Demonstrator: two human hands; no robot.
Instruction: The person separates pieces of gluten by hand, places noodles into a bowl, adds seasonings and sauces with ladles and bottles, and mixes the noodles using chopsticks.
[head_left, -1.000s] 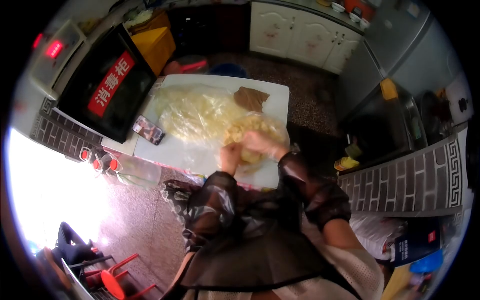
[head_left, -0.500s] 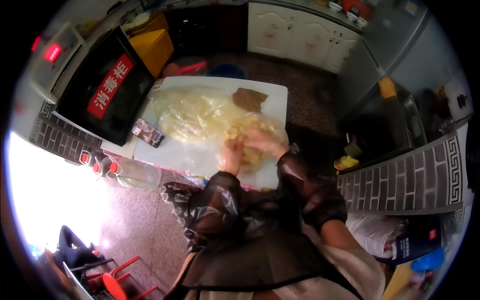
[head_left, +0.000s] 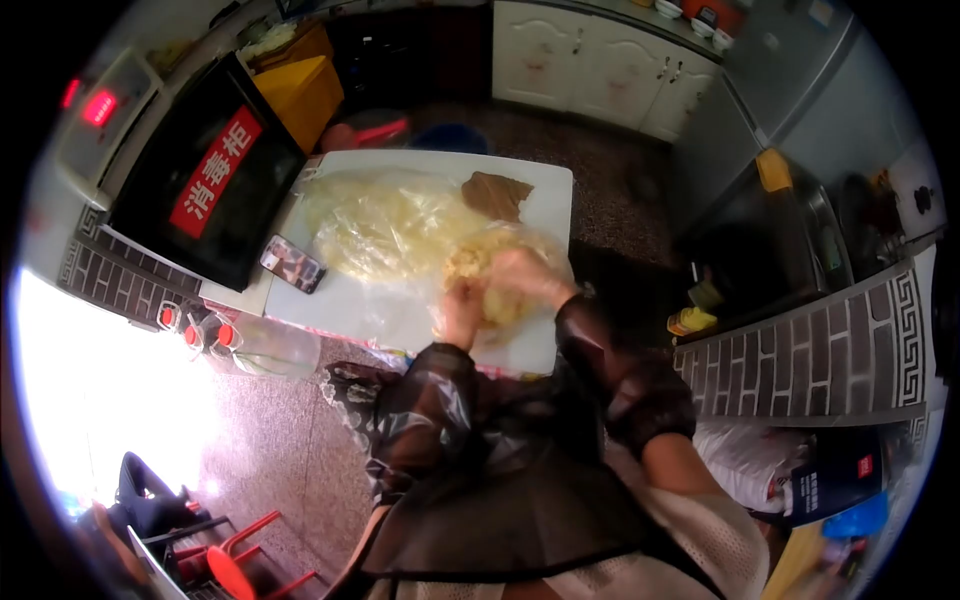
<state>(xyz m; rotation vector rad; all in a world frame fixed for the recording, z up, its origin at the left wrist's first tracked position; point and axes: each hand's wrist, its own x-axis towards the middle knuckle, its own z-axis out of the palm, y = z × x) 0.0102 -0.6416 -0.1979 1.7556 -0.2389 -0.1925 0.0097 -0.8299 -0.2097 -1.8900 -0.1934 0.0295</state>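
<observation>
On the near right part of the white table point(head_left: 340, 300) lies a heap of pale yellow food pieces point(head_left: 468, 262) with clear plastic around it. My left hand point(head_left: 461, 308) is at the near-left side of the heap, its fingers drawn together; whatever they hold is too small to name. Over the heap's right side is my right hand point(head_left: 528, 274), smeared by motion, so its fingers do not show clearly. Left of the heap spreads a large clear plastic bag point(head_left: 385, 225) with pale yellow contents. Dark see-through sleeves cover both forearms.
A brown cloth-like piece point(head_left: 497, 195) lies at the table's far side, and a phone point(head_left: 292, 264) at its left edge. A black cabinet point(head_left: 205, 180) stands beyond the phone. Large plastic bottles point(head_left: 270, 345) are on the floor at left, near a red stool point(head_left: 230, 572).
My right hand has moved slightly up and its fingers have drawn away from my left hand. My left hand has shifted a little down. The bag and phone stay put.
</observation>
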